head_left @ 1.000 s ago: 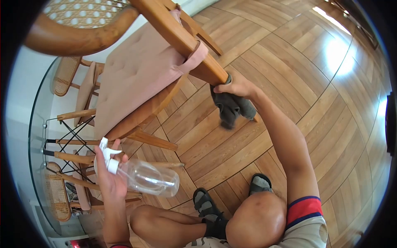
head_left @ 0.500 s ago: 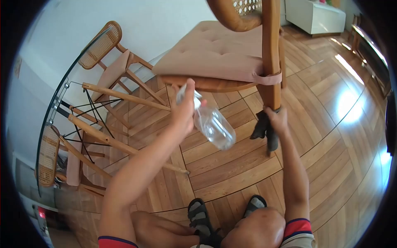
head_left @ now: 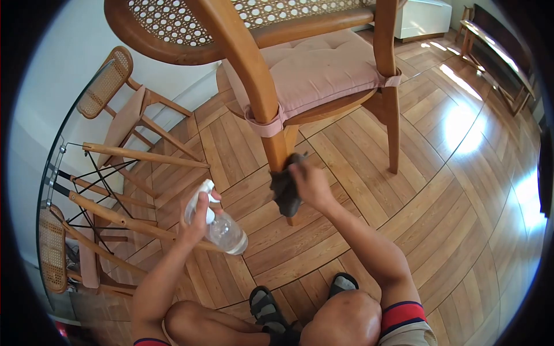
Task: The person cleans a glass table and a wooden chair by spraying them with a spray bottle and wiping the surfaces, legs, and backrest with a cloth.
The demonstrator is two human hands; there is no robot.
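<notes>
A wooden chair with a woven cane back and a pink seat cushion stands in front of me, its back turned my way. My left hand is wrapped round a clear spray bottle with a white trigger head, holding clear liquid, low and left of the chair. My right hand grips a dark grey cloth against the near rear leg of the chair. The cloth covers part of that leg, and the fingers behind it are partly hidden.
At left stands a glass-topped table with wooden legs and black wire bracing. A second cane-back chair and a third chair are beside it. A white cabinet and a bench stand at the back right.
The chair has been turned, so its back now faces me more fully. My right hand and cloth have moved left in view; the spray bottle is lower and further left.
</notes>
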